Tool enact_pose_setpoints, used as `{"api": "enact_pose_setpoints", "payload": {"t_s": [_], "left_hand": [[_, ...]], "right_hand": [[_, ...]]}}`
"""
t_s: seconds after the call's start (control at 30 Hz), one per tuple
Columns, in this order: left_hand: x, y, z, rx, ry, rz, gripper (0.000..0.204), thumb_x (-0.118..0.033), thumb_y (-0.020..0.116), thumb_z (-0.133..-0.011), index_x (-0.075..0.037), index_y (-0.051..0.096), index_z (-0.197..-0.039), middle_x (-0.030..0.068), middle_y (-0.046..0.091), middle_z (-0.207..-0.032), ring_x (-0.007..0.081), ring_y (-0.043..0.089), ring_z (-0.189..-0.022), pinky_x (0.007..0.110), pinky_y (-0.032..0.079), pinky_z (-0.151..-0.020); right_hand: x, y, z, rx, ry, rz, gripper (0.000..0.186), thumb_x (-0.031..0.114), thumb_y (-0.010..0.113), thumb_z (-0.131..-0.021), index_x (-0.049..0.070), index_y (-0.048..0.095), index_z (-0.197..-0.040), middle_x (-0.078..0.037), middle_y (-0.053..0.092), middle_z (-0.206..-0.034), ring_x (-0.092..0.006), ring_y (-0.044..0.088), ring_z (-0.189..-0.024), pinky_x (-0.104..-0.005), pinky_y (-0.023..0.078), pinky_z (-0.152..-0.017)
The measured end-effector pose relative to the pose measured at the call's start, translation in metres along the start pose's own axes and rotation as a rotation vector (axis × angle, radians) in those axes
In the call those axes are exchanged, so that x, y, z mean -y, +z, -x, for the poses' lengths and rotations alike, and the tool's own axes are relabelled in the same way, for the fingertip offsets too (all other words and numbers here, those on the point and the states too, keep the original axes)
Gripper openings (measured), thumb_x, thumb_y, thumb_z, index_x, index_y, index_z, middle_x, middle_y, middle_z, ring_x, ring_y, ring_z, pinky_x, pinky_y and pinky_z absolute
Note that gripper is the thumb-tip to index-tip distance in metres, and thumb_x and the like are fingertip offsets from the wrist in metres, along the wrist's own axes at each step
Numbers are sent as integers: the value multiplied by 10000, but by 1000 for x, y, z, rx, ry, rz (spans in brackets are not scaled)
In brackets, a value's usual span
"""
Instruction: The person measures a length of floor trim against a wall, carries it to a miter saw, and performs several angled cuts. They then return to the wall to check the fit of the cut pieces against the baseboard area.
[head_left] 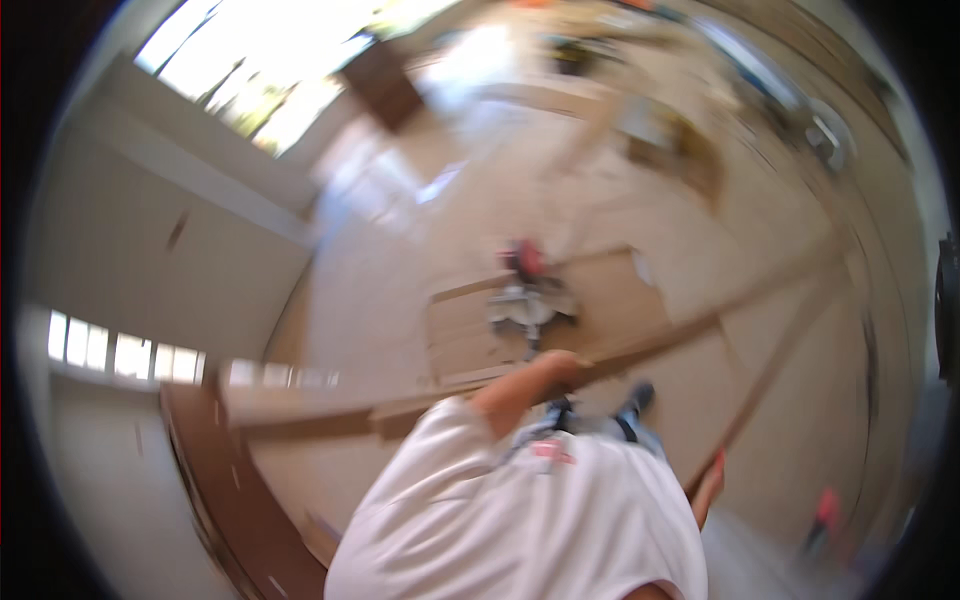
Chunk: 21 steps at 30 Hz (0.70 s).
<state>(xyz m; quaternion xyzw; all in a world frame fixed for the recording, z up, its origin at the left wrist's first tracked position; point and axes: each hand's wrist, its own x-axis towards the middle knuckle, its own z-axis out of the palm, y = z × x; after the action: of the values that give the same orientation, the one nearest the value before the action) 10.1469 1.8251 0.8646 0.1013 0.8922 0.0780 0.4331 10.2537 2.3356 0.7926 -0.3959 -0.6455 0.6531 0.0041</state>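
Observation:
A long brown wooden board (680,335) crosses in front of my body, from the lower left up to the right. My left hand (563,368) is closed around it near its middle, with the forearm reaching across from a white sleeve. A second, thinner wooden strip (770,395) slants down from the upper right to my right side. There my right hand (710,487) is wrapped around its lower end. Both pieces come close together at the far right; blur hides whether they touch. Beyond the board, a red and grey miter saw (530,290) stands on the floor.
A flat cardboard sheet (610,290) lies under the saw. Blurred boxes and tools (670,150) are scattered farther off. A brown panel (215,470) runs along the left, near a wall. Bright windows (270,70) are at the upper left. A red object (825,507) sits at lower right.

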Motion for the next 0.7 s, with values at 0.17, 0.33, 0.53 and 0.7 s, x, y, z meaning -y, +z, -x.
{"api": "enact_pose_setpoints", "payload": {"t_s": [0.17,0.33,0.53,0.7], "left_hand": [[-9,19,-11,-31,-48,90,501,-374,945,-568,-170,806,-1004,52,758,-1063,245,709,-1021,403,582,-822],[-37,29,-7,-132,-107,64,404,-270,933,-612,-191,809,-988,23,767,-1027,219,718,-990,384,587,-809],[-26,6,-26,-170,-13,58,379,-337,849,-723,-161,776,-1051,55,750,-1060,264,711,-987,425,592,-788],[1,45,-31,111,-26,270,683,-626,779,-635,-101,776,-1072,147,727,-1130,320,694,-993,415,556,-874]], "right_hand": [[60,4,23,66,34,293,621,543,648,-919,-19,700,-1179,-104,711,-1108,-208,634,-1025,-332,494,-900],[97,29,21,185,14,419,581,526,655,-918,-11,717,-1132,-105,719,-1048,-204,646,-953,-329,507,-847],[125,15,21,199,-18,388,535,505,663,-918,0,738,-1076,-106,728,-976,-199,661,-866,-324,523,-783],[113,7,-1,119,-122,694,493,483,756,-813,-2,704,-886,-143,705,-830,-239,666,-795,-393,510,-717]]}}
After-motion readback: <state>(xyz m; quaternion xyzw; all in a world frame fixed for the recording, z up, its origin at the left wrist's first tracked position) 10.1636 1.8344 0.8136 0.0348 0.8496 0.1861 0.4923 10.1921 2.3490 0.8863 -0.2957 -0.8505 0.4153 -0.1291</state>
